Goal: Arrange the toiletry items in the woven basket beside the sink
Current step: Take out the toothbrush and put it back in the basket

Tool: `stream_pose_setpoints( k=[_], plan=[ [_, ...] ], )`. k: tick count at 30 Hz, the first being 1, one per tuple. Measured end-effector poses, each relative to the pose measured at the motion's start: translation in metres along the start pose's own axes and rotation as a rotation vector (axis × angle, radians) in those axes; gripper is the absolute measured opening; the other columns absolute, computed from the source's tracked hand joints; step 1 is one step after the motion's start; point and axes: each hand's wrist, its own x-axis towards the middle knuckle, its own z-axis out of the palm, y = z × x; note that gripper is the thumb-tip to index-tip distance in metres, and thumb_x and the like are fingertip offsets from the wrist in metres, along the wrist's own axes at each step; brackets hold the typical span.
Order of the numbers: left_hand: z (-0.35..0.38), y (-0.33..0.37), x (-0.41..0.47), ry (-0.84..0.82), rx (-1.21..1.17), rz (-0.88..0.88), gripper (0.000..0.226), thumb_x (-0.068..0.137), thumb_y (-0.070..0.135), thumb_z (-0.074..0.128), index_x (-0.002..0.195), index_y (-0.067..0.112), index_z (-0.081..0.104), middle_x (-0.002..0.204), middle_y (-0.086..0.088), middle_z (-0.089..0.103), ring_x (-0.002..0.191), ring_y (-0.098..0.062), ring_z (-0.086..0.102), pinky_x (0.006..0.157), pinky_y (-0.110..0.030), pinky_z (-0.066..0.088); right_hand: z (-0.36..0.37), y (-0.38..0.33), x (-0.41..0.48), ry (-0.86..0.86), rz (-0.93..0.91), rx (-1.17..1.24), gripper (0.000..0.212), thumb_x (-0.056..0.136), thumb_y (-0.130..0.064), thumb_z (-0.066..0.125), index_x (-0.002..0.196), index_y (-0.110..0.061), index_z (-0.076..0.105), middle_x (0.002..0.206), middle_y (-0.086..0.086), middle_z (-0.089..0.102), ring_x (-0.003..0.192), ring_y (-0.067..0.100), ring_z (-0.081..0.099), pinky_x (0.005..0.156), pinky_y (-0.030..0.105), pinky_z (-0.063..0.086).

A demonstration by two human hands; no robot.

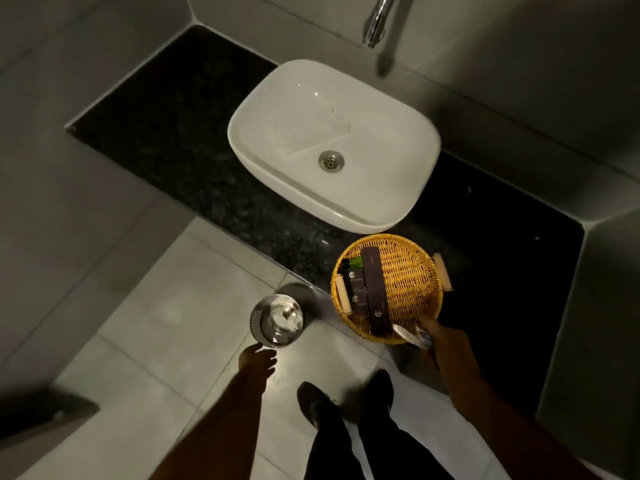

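Note:
A round woven basket (408, 271) with two pale handles sits on the black counter, just in front of the white sink (294, 109). Along its left side lie a long dark box (374, 289), a shorter dark box (356, 289) and a small green item (355, 261). My right hand (440, 339) is at the basket's near rim, shut on a small white tube (414, 336) that points into the basket. My left hand (258, 358) hangs lower, over the floor beside a steel bin, holding nothing, its fingers loosely curled.
A round steel bin (277, 320) with white waste inside stands on the tiled floor below the counter edge. A chrome tap (377, 19) comes out of the wall above the sink. My dark shoes (346, 396) are on the floor. Walls close in both sides.

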Motion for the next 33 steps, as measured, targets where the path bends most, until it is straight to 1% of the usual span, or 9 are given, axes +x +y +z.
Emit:
stream_pose_setpoints(
  k=[3, 7, 12, 14, 17, 20, 26, 30, 33],
  plan=[
    [-0.004, 0.002, -0.033, 0.063, 0.104, 0.187, 0.043, 0.097, 0.002, 0.066, 0.139, -0.004, 0.062, 0.103, -0.024, 0.070, 0.084, -0.036, 0.067, 0.072, -0.039, 0.051, 0.009, -0.012, 0.005, -0.044, -0.048, -0.044, 0.035, 0.103, -0.028, 0.062, 0.076, -0.007, 0.070, 0.066, 0.011, 0.065, 0.057, 0.014, 0.063, 0.052, 0.024, 0.048],
    [0.023, 0.041, -0.087, 0.189, 0.233, 0.630, 0.019, 0.105, 0.010, 0.061, 0.116, 0.002, 0.074, 0.114, -0.026, 0.078, 0.110, -0.047, 0.074, 0.102, -0.056, 0.058, 0.002, -0.029, 0.005, -0.006, -0.124, -0.239, 0.035, 0.100, -0.041, 0.065, 0.074, -0.017, 0.070, 0.081, 0.001, 0.078, 0.075, 0.017, 0.075, 0.064, 0.025, 0.052],
    [0.097, 0.064, -0.175, -0.219, 0.561, 1.177, 0.025, 0.109, 0.026, 0.056, 0.114, 0.019, 0.079, 0.107, 0.000, 0.083, 0.100, -0.015, 0.078, 0.092, -0.029, 0.059, -0.017, -0.052, 0.006, 0.028, -0.223, -0.577, 0.042, 0.096, -0.051, 0.057, 0.074, -0.016, 0.067, 0.098, 0.008, 0.077, 0.088, 0.030, 0.073, 0.079, 0.033, 0.058],
    [0.131, 0.058, -0.205, -0.418, 0.792, 1.338, 0.029, 0.109, 0.032, 0.052, 0.107, 0.021, 0.079, 0.103, 0.000, 0.083, 0.094, -0.008, 0.074, 0.087, -0.017, 0.054, -0.025, -0.064, 0.007, 0.039, -0.280, -0.639, 0.038, 0.096, -0.046, 0.058, 0.087, -0.014, 0.074, 0.142, -0.003, 0.066, 0.102, 0.036, 0.073, 0.088, 0.036, 0.058],
    [0.169, 0.053, -0.226, -0.464, 1.255, 1.504, 0.036, 0.109, 0.040, 0.044, 0.118, 0.025, 0.076, 0.111, -0.007, 0.080, 0.101, -0.026, 0.074, 0.094, -0.039, 0.057, -0.037, -0.074, 0.021, 0.000, -0.270, -0.678, 0.033, 0.097, -0.037, 0.059, 0.118, -0.016, 0.074, 0.159, -0.006, 0.049, 0.122, 0.036, 0.067, 0.104, 0.040, 0.053],
    [0.190, 0.058, -0.226, -0.407, 1.451, 1.378, 0.048, 0.103, 0.040, 0.044, 0.145, 0.027, 0.063, 0.124, -0.014, 0.080, 0.112, -0.039, 0.074, 0.101, -0.049, 0.057, -0.051, -0.077, 0.039, -0.069, -0.167, -0.464, 0.036, 0.095, -0.038, 0.063, 0.109, -0.008, 0.077, 0.117, 0.016, 0.078, 0.112, 0.036, 0.072, 0.095, 0.037, 0.056],
    [0.205, 0.070, -0.204, -0.517, 1.344, 0.903, 0.046, 0.111, 0.011, 0.053, 0.158, 0.011, 0.054, 0.149, -0.020, 0.066, 0.137, -0.041, 0.064, 0.117, -0.051, 0.050, -0.075, -0.081, 0.059, -0.305, -0.051, -0.096, 0.048, 0.077, -0.031, 0.092, 0.114, -0.003, 0.077, 0.098, 0.000, 0.073, 0.070, 0.013, 0.071, 0.053, 0.025, 0.058],
    [0.210, 0.074, -0.198, -0.520, 1.099, 0.704, 0.040, 0.117, 0.014, 0.038, 0.146, -0.004, 0.060, 0.152, -0.030, 0.062, 0.141, -0.045, 0.060, 0.124, -0.056, 0.044, -0.085, -0.080, 0.069, -0.488, 0.068, 0.107, 0.051, 0.075, -0.021, 0.095, 0.120, -0.005, 0.076, 0.093, 0.010, 0.071, 0.072, 0.014, 0.066, 0.073, 0.031, 0.063],
    [0.210, 0.076, -0.204, -0.581, 0.831, 0.528, 0.041, 0.118, 0.008, 0.031, 0.128, -0.005, 0.068, 0.119, -0.022, 0.083, 0.104, -0.030, 0.082, 0.094, -0.039, 0.065, -0.084, -0.075, 0.078, -0.504, 0.065, 0.110, 0.052, 0.077, -0.017, 0.094, 0.124, -0.009, 0.073, 0.100, 0.010, 0.076, 0.073, 0.014, 0.072, 0.072, 0.032, 0.066]
  ],
)
